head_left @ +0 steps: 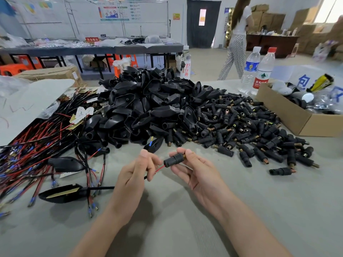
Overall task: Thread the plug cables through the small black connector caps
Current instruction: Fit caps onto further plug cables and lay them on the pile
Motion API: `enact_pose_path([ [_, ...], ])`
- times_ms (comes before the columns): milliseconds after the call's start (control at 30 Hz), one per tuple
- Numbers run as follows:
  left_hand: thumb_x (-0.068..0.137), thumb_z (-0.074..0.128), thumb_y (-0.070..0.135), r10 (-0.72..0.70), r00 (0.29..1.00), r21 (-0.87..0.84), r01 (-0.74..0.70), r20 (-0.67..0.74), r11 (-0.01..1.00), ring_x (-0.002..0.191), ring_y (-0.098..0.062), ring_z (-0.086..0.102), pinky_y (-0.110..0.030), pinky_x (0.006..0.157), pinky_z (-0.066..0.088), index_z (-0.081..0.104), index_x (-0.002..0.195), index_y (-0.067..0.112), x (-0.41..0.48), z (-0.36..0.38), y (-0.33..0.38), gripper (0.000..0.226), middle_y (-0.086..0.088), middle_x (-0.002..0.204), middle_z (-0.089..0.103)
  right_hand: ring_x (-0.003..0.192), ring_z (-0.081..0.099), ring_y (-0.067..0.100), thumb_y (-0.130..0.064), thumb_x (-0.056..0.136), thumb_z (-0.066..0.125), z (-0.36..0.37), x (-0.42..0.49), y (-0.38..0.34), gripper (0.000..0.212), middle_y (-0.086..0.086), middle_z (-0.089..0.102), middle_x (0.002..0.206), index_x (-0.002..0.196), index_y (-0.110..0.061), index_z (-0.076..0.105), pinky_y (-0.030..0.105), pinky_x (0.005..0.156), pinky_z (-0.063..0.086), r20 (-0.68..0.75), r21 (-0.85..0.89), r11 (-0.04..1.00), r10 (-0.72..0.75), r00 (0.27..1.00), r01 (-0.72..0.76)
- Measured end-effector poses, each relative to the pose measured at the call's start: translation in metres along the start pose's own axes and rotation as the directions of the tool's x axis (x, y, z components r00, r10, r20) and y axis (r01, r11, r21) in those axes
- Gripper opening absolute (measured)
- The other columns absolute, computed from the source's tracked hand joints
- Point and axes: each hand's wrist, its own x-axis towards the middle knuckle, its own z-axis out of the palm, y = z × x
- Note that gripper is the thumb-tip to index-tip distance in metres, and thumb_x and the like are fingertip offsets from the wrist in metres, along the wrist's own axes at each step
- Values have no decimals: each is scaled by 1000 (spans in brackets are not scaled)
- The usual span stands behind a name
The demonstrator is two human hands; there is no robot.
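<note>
My right hand (193, 169) pinches a small black connector cap (173, 160) with a brass end pointing right. A thin red wire (160, 169) runs out of the cap's left end into my left hand (137, 169), whose thumb and fingers pinch the cable. Both hands hover just above the grey table (176, 216), near its middle. A heap of small black caps (259, 130) lies to the right, and a mound of larger black plug shells (148, 101) rises behind my hands. Red and black cables (37, 145) sprawl at the left.
An open cardboard box (289, 115) sits at the right edge, with three water bottles (261, 71) behind the piles. Two black shells with cables (63, 193) lie left of my hands. A grey sheet (27, 101) covers the far left. A person (239, 38) walks in the background.
</note>
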Motion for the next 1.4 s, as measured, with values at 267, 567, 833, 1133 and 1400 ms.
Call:
enact_pose_path([
  [267, 83, 55, 41, -70, 998, 10, 70, 4, 998, 88, -25, 57, -26, 81, 37, 46, 56, 12, 3, -4, 5, 40, 0, 94, 64, 93, 75, 25, -15, 103, 49, -5, 4, -5, 25, 19, 74, 110, 111, 0, 68, 24, 69, 60, -78, 145, 989, 40, 996, -28],
  [567, 85, 53, 24, -60, 998, 99, 58, 14, 993, 65, -5, 45, -15, 60, 35, 45, 50, 19, 2, -1, 4, 36, 9, 86, 62, 101, 73, 27, -14, 103, 50, -5, 5, -3, 25, 22, 73, 111, 110, 2, 68, 28, 70, 61, -70, 248, 960, 149, 986, -128],
  [833, 85, 52, 25, -49, 999, 101, 49, -3, 994, 70, -9, 48, -18, 63, 35, 44, 49, 21, 3, 0, 1, 37, 6, 86, 61, 99, 74, 26, -16, 103, 51, -7, 5, -3, 26, 20, 73, 112, 113, 0, 68, 28, 68, 61, -44, 241, 959, 162, 986, -147],
  [1133, 89, 49, 23, -12, 1000, 119, 10, 20, 993, 84, -37, 53, -29, 67, 36, 41, 51, 25, 3, 3, 3, 39, 5, 83, 60, 99, 74, 26, -15, 103, 50, -5, 1, -6, 25, 18, 73, 114, 114, -1, 67, 27, 70, 61, -20, 208, 972, 114, 993, -107],
  [1400, 105, 44, 10, -46, 995, 78, 39, 87, 996, 84, -6, 61, -12, 82, 47, 68, 81, 15, 3, -1, -1, 34, 0, 82, 63, 90, 75, 21, -16, 104, 48, -2, -1, -6, 26, 17, 74, 113, 105, -4, 72, 25, 71, 60, 10, 102, 994, 40, 999, -41],
])
